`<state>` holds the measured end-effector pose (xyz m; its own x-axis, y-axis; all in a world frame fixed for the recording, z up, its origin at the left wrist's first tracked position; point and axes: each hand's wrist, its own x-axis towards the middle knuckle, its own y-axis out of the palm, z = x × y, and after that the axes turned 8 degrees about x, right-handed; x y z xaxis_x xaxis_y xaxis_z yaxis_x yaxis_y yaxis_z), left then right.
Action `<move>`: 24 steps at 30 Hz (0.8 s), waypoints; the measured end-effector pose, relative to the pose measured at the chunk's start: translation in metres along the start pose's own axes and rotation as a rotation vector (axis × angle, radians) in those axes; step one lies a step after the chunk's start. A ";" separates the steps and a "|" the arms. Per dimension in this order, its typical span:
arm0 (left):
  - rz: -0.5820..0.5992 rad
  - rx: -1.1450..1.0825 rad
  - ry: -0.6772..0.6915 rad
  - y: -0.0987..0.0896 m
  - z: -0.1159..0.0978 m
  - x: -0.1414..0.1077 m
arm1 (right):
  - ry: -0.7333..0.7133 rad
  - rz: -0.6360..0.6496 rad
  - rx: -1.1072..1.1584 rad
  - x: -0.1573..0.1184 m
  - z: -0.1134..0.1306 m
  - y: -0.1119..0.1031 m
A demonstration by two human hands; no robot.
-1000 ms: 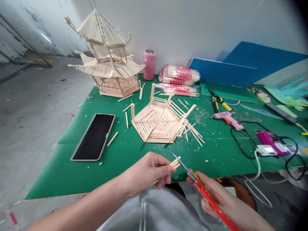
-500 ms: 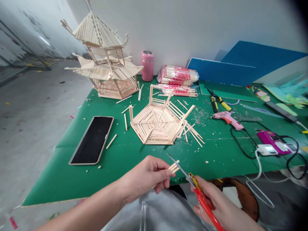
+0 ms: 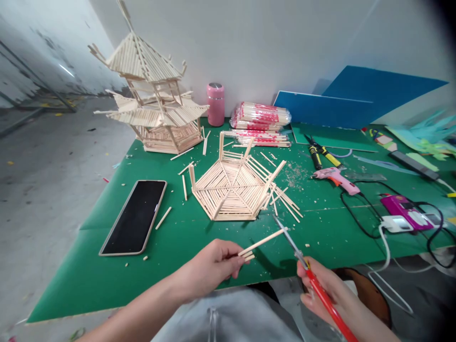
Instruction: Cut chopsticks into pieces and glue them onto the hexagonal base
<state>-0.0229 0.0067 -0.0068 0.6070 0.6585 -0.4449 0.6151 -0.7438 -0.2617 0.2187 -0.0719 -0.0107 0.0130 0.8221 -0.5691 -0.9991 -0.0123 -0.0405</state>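
Observation:
My left hand (image 3: 219, 263) is closed around several thin wooden sticks (image 3: 263, 241). One of them reaches far beyond my fingers toward the right; the others stick out only a little. My right hand (image 3: 326, 285) grips red-handled shears (image 3: 329, 301), whose narrow metal blades point up and left. The long stick's far end meets the blades, though I cannot tell whether they are closed on it. Behind my hands lies a hexagonal stick base (image 3: 231, 190) with short posts standing at its corners. Loose sticks (image 3: 290, 206) lie at its right side.
A stick-built pagoda (image 3: 156, 104) stands at the back left, near a pink bottle (image 3: 215, 104) and bagged stick bundles (image 3: 261, 118). A phone (image 3: 134, 217) lies left. Pliers (image 3: 322, 151), a pink glue gun (image 3: 337, 179) and a purple power strip (image 3: 406, 211) with cables lie right.
The shears have moved right, away from my left hand. One stick now extends much further out of my left hand, with its tip at the blades. My left hand has shifted slightly left.

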 end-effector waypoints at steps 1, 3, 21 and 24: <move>-0.071 0.177 0.059 0.000 0.001 0.000 | -0.007 -0.008 -0.002 0.004 -0.002 -0.004; -0.228 0.518 0.167 0.002 0.005 0.002 | 0.003 -0.002 -0.009 0.012 -0.005 -0.012; -0.682 0.997 0.354 0.004 0.041 0.017 | 0.061 0.035 0.037 -0.002 -0.003 -0.004; -0.728 0.936 0.433 0.006 0.039 0.005 | 0.032 0.009 -0.007 -0.005 -0.003 -0.002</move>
<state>-0.0357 0.0006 -0.0440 0.5016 0.8008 0.3273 0.3923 0.1267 -0.9111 0.2204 -0.0780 -0.0100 0.0058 0.8031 -0.5959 -0.9989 -0.0233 -0.0411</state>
